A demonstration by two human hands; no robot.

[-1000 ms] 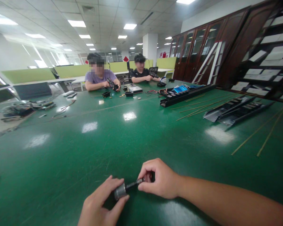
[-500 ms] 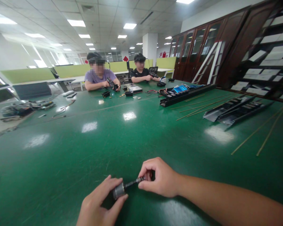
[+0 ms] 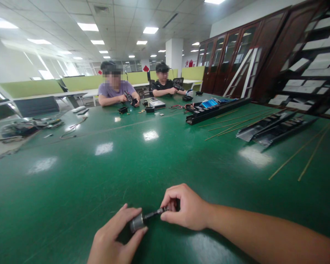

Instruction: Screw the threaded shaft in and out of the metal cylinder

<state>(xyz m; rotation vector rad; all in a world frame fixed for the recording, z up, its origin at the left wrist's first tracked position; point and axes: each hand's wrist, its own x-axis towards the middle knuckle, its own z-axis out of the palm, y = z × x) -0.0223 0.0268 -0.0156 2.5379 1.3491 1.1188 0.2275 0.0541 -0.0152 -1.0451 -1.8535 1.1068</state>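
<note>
Low over the green table, a dark grey metal cylinder with a thin shaft (image 3: 138, 222) lies tilted up to the right; it resembles a small motor. My left hand (image 3: 115, 234) grips the cylinder's body between thumb and fingers. At the shaft's far end, my right hand (image 3: 181, 207) pinches the narrow ribbed tip between thumb and forefinger. A dark bit shows inside the curl of my right fingers, but I cannot make out what it is. Both hands stay near the table's front edge, joined by the one part.
Metal channels (image 3: 275, 130), a longer black rail (image 3: 217, 112) with blue parts and thin brass rods (image 3: 284, 156) lie to the right. Two people sit opposite, one in a purple shirt (image 3: 117, 91), holding drill-like tools, with small black boxes (image 3: 123, 110) nearby. Cables (image 3: 30, 128) pile up at left.
The cylinder and my left hand have shifted very slightly left. My grip on both ends looks the same.
</note>
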